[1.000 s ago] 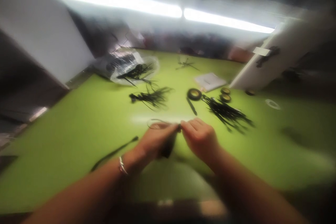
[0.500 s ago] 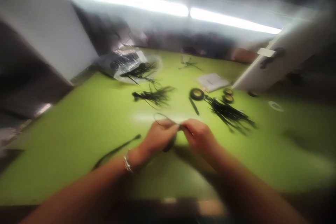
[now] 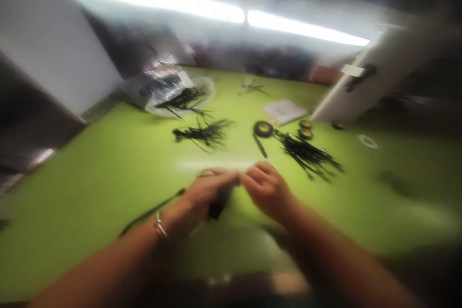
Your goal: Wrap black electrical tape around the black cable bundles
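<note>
Left hand (image 3: pixel 207 192) is clamped on a dark, flat, blurred piece (image 3: pixel 217 203); its wider part hangs just below the palm, material unclear. Right hand (image 3: pixel 265 185) is curled closed, fingertips right at the left hand's fingertips; too blurred to tell what they pinch. Thin dark strand (image 3: pixel 204 174) shows by the left knuckles. Long black cable (image 3: pixel 153 211) lies on the green bench (image 3: pixel 86 192) left of the left hand, partly behind the forearm. Beyond the left hand: black splayed wire bundle (image 3: pixel 205 134), then clear plastic bag (image 3: pixel 160 89) with black wires (image 3: pixel 186 98) at its mouth. Beyond the right hand: black tape roll with yellow core (image 3: pixel 263 129), loose tail toward the hand; white flat packet (image 3: pixel 284 111) farther out. Right and beyond: thick black cable bundle (image 3: pixel 306 153), two small black-and-yellow rolls (image 3: pixel 305 130) near it, white flat ring (image 3: pixel 368 141) well apart.
</note>
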Tool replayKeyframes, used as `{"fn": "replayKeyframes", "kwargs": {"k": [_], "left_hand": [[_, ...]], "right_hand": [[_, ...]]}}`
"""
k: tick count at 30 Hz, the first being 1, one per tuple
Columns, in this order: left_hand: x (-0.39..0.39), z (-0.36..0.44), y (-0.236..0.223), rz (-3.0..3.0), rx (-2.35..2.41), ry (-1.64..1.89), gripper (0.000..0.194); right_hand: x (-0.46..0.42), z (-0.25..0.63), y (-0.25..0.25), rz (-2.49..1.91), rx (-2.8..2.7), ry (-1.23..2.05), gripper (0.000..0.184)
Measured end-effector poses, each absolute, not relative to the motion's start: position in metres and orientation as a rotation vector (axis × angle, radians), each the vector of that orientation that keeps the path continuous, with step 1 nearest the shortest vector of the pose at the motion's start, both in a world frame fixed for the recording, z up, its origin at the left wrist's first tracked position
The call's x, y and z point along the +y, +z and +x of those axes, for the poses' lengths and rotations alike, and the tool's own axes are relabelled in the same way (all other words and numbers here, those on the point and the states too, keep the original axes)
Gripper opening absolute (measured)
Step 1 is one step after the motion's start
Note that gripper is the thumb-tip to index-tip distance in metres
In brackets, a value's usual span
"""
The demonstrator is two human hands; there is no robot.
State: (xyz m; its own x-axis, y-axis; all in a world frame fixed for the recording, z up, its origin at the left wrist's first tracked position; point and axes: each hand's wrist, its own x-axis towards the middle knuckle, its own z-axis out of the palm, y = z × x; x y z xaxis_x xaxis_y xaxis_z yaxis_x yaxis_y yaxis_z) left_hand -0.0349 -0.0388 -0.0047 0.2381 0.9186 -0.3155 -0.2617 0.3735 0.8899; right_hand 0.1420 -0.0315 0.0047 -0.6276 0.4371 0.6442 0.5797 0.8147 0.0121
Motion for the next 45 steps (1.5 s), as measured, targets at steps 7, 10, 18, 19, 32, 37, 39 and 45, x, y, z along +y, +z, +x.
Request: {"fn": "replayKeyframes", "kwargs": {"k": [7, 10, 18, 19, 32, 37, 39, 45], "left_hand": [[-0.039, -0.034, -0.003, 1.071, 1.286, 1.02, 0.027], [-0.038, -0.034, 0.003, 1.166, 1.362, 0.949, 0.028], [-0.042, -0.027, 0.001, 1.02, 0.955, 0.916, 0.023], [-0.042, -0.027, 0.0, 0.969, 0.926, 0.913, 0.019], [-0.044, -0.027, 0.002, 0.988, 1.012, 1.006, 0.031], [-0.037, -0.036, 0.003, 1.036, 1.048, 0.983, 0.03], [-0.036, -0.038, 0.006, 1.059, 1.046, 0.938, 0.03], [-0.039, -0.035, 0.013, 1.25, 1.101, 1.015, 0.024]], "right_hand": [[-0.035, 0.138, 0.006, -0.965, -2.236, 0.188, 0.014], [-0.039, 0.137, 0.006, -1.043, -2.315, 0.139, 0.022], [-0.04, 0.137, 0.003, -1.031, -2.132, -0.043, 0.019], [-0.039, 0.137, 0.001, -1.031, -2.131, -0.062, 0.018], [-0.033, 0.142, 0.0, -0.916, -2.228, -0.127, 0.021], [-0.03, 0.142, 0.004, -0.856, -2.227, 0.028, 0.018], [-0.028, 0.144, 0.006, -0.794, -2.228, 0.095, 0.016], [-0.027, 0.149, 0.009, -0.846, -2.2, 0.326, 0.012]]}}
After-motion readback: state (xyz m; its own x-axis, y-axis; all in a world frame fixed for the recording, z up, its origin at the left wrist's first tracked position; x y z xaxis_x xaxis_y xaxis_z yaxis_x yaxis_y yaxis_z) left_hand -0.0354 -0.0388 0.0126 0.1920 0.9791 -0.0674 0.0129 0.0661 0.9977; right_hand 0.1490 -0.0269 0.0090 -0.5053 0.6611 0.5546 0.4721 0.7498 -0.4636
